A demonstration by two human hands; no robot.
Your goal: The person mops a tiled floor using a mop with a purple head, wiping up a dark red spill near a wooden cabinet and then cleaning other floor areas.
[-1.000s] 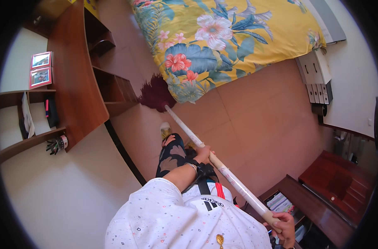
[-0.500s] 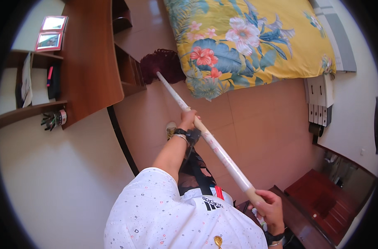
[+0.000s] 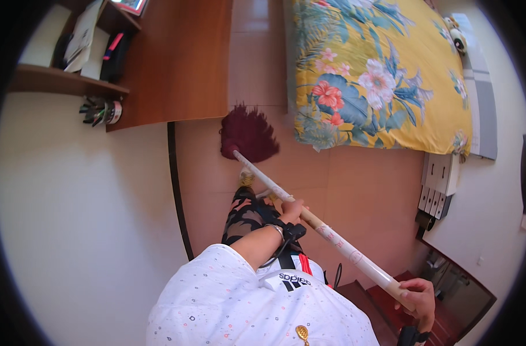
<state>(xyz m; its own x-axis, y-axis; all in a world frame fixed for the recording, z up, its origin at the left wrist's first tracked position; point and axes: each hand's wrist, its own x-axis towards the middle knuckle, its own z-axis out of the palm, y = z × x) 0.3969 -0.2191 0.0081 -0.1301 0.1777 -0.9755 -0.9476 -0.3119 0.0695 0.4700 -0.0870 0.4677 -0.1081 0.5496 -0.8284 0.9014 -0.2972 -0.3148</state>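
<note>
The left hand (image 3: 292, 210) is wrapping around the middle of the mop handle (image 3: 326, 233), fingers closed over the pale pole, a dark strap and bracelet sitting at its wrist. The right hand (image 3: 417, 295) is clenching the upper end of the same pole, low and to the right of the person's body. Ahead of the left hand the pole is running down to the dark red mop head (image 3: 250, 134), which is resting on the tiled floor (image 3: 367, 190) in the gap between the wooden cabinet (image 3: 176, 63) to the left and the bed with its yellow floral cover (image 3: 384, 75) to the right. A patterned trouser leg (image 3: 245, 210) is standing just below the left hand. Further right of the hands a white slatted unit (image 3: 439, 184) is leaning at the wall. The risk, as I judge it: the mop head is working close to the hanging cover, so a wide stroke could be dragging the fabric or knocking the cabinet's edge.
</note>
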